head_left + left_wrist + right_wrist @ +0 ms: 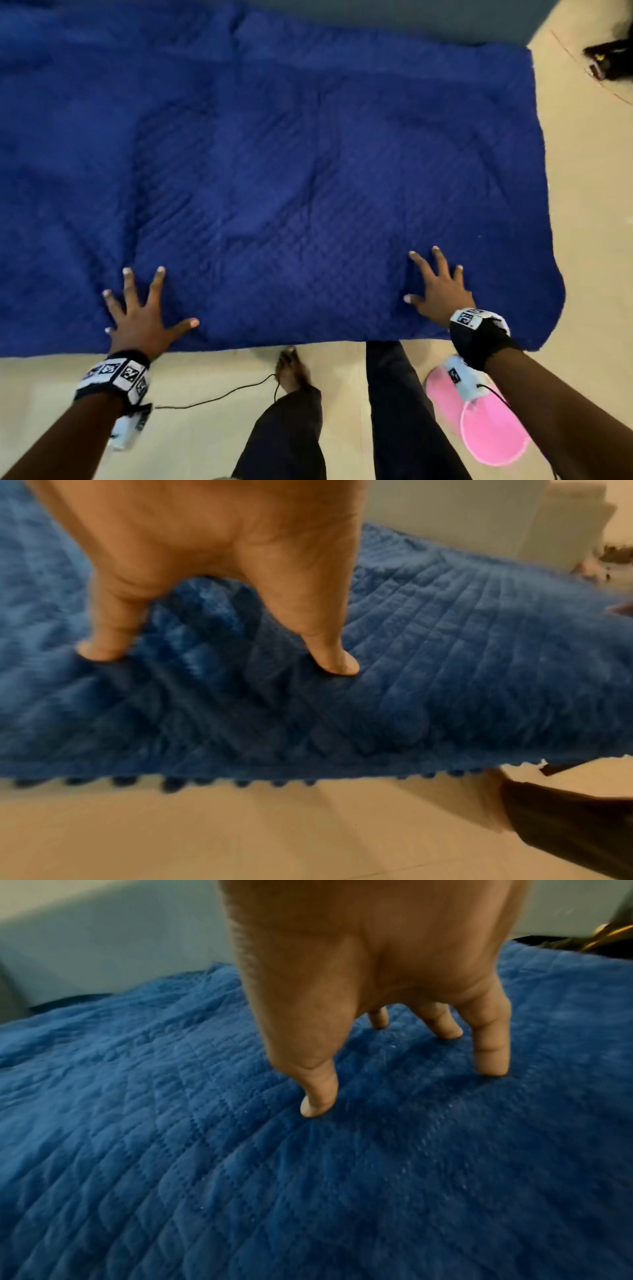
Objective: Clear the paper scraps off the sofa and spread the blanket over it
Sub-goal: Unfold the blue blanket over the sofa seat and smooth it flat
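A quilted blue blanket (pixel 274 171) lies spread across the sofa and hides the seat. Its front edge hangs near the floor. My left hand (pixel 144 308) presses flat on the blanket near that edge, fingers splayed; in the left wrist view its fingertips (pixel 337 664) dent the blue blanket (pixel 445 656). My right hand (pixel 435 284) presses the blanket further right, fingers also spread. In the right wrist view its fingertips (pixel 316 1104) stand on the blanket (pixel 205 1177). No paper scraps are in view.
A pale floor (pixel 205 394) runs in front of the sofa. A pink slipper (pixel 479 421) lies by my right leg, a thin black cable (pixel 219 397) by my bare left foot. A dark object (pixel 613 58) sits on the floor at far right.
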